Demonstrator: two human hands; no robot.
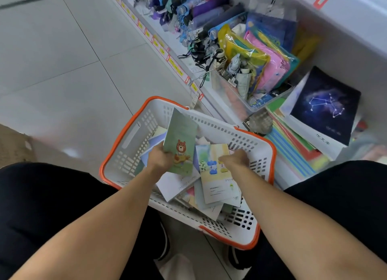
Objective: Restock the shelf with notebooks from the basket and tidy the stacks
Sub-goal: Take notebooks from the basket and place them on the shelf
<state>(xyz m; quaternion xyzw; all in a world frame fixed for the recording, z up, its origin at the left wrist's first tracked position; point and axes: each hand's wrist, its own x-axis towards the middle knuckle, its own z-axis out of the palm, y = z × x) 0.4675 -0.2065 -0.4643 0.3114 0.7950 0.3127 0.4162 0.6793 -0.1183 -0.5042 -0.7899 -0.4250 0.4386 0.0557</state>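
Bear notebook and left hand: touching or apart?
Touching. The head view shows the left hand gripping the bear notebook at its lower left edge.

The basket (134, 133) at the centre of the frame is white with an orange rim. A notebook (181, 142) in its middle is pale green with a brown bear on the cover; the one (217, 175) to its right is cream and pale blue with small blue and yellow figures. At the right edge, a dark navy notebook (325, 104) carries a white constellation pattern over a purple haze. Below it, a stack of folders (293, 150) shows stripes of green, red and blue. In the upper middle, pouches (270, 64) are yellow, pink and teal, and folded umbrellas (207, 7) are purple and blue. The floor (62, 60) at the left is pale grey tile.
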